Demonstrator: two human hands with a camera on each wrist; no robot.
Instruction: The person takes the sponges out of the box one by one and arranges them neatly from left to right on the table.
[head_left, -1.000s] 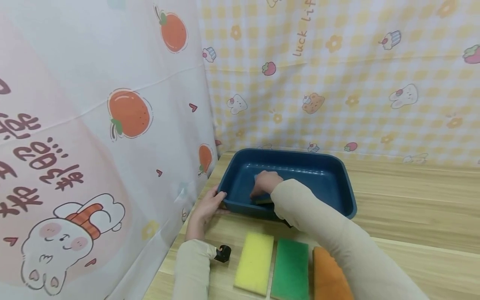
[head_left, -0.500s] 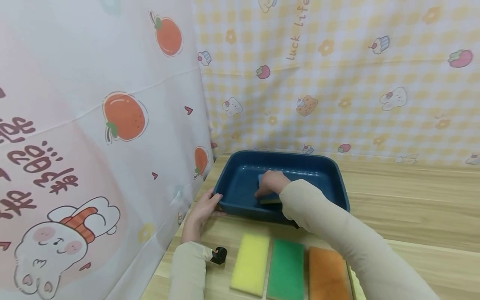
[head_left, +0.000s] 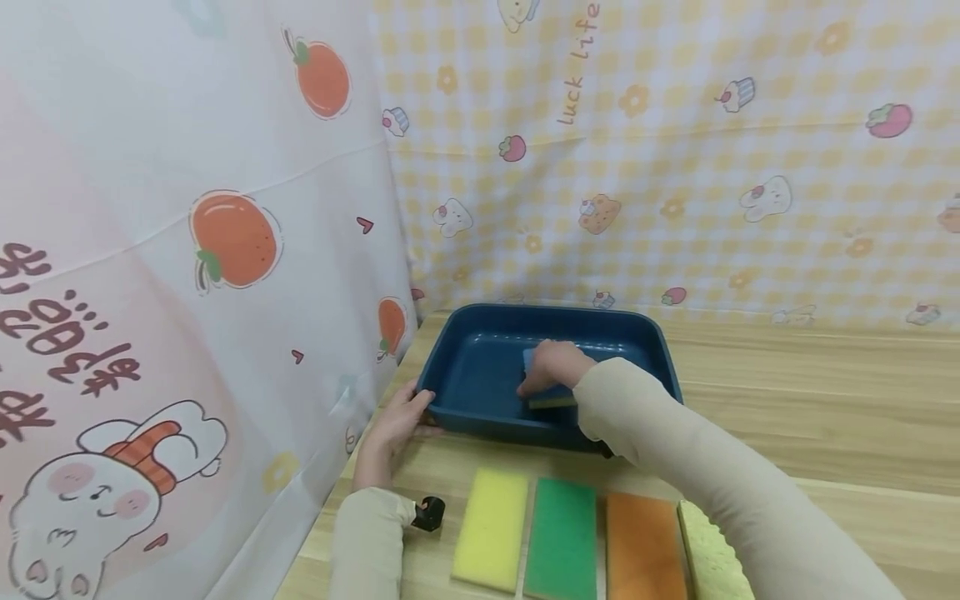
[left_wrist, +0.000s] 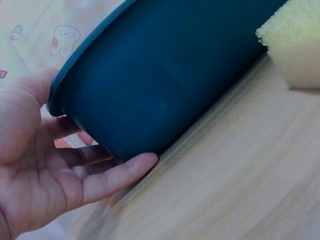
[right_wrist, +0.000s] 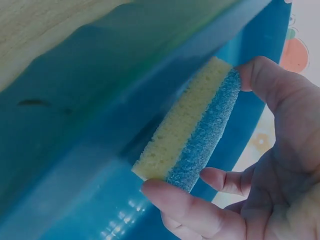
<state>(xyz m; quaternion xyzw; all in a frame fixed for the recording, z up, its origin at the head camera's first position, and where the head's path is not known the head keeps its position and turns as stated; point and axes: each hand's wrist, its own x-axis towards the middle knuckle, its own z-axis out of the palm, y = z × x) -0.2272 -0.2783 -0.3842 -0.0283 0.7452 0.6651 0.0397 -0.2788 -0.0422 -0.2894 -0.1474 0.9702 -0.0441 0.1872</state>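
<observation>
My right hand [head_left: 557, 367] is down inside a deep, dark blue rectangular basin [head_left: 472, 371]. It grips a sponge [right_wrist: 197, 127] with a yellow foam layer and a blue scouring layer. The right wrist view shows the thumb at one end of the sponge and fingers at the other, with the foam side facing the basin's near wall. At the basin's left front corner, my left hand [head_left: 392, 427] holds on, thumb over the rim. In the left wrist view its fingers [left_wrist: 120, 175] lie against the outer wall, low by the table.
In front of the basin lies a row of sponges: yellow [head_left: 491, 529], green [head_left: 562, 537], orange [head_left: 645, 546] and pale yellow [head_left: 712, 554], the last partly behind the right sleeve [head_left: 697, 446]. Patterned curtains [head_left: 300, 250] hang at the left and back of the wooden table [head_left: 795, 400].
The right hand has moved the sponge rightward within the basin. The head view has shifted, so everything sits further left, and the pale yellow sponge now shows. The left hand keeps its hold.
</observation>
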